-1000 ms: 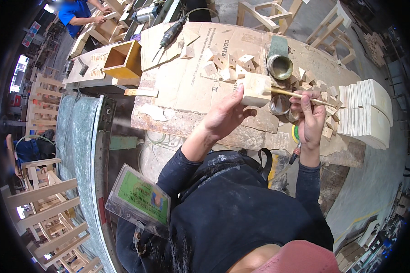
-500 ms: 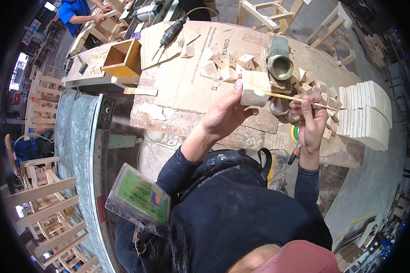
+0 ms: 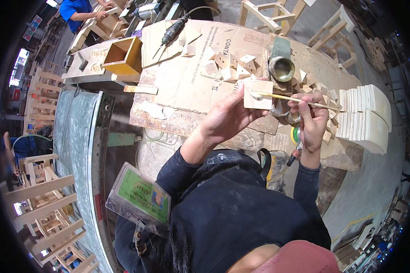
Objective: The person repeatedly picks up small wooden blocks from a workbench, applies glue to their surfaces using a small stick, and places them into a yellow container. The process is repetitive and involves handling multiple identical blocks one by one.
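Over the workbench, my left hand [image 3: 227,112] grips a small pale wood block [image 3: 263,101] by its left side, thumb on the upper edge. The block's squarish face is turned up. My right hand [image 3: 312,119] is closed around a thin wooden stick [image 3: 290,97] that points left. Its tip rests on the block's face, by a small whitish spot. Just beyond the block stands a green container [image 3: 282,69] with an open round mouth. Several cut wood blocks [image 3: 230,67] lie loose beside it.
At right stands a row of stacked pale boards [image 3: 362,113]. A power drill [image 3: 172,32] lies on the cardboard [image 3: 205,50] at far left, near a yellow-brown open box [image 3: 123,59]. A hand tool with a green disc [image 3: 296,135] sits at the bench's near edge. A co-worker [image 3: 75,13] works far left.
My left hand has tilted the block so its broad face now shows, and the block sits slightly lower. The stick's tip has moved left from the block's edge onto that face.
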Motion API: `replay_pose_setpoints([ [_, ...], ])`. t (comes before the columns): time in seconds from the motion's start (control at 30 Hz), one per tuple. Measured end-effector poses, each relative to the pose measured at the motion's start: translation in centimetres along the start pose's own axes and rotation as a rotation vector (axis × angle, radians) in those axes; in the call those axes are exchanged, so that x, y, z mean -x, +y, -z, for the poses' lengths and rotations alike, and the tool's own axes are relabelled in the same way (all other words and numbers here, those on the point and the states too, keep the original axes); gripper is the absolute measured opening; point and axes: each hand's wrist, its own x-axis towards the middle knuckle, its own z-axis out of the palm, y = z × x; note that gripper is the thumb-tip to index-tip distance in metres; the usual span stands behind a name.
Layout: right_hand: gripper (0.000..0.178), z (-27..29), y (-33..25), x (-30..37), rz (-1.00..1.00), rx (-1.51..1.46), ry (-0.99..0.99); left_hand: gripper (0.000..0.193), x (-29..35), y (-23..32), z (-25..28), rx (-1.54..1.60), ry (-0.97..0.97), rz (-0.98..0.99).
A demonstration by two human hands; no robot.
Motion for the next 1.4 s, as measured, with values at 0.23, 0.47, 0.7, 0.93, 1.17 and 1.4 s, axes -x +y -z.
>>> replay_pose_setpoints([
  [0.23, 0.009, 0.1, -0.3, -0.7, 0.009, -0.043, 0.113, 0.049, 0.0, 0.2, 0.2, 0.019, -0.06, 0.029],
  [0.47, 0.009, 0.0, -0.6, 0.1, 0.005, 0.013, 0.056, 0.048, 0.2, 0.3, 0.0, 0.03, -0.03, 0.014],
  [0.7, 0.013, -0.1, -0.5, 0.0, -0.071, -0.105, 0.064, 0.049, 0.3, 0.3, 0.4, 0.02, -0.005, 0.001],
  [0.93, 0.017, 2.3, 1.1, -4.2, -0.034, 0.139, 0.339, 0.048, 0.6, 0.4, 2.2, -0.015, 0.05, -0.041],
  [1.17, 0.017, 4.3, 2.9, -6.6, 0.048, 1.129, 0.134, 0.049, 2.0, 1.4, 3.2, -0.006, 0.129, -0.08],
  [1.4, 0.01, 6.6, 3.8, -6.9, 0.004, 1.049, -0.052, 0.048, 2.6, 2.1, 4.4, 0.07, 0.143, -0.125],
])
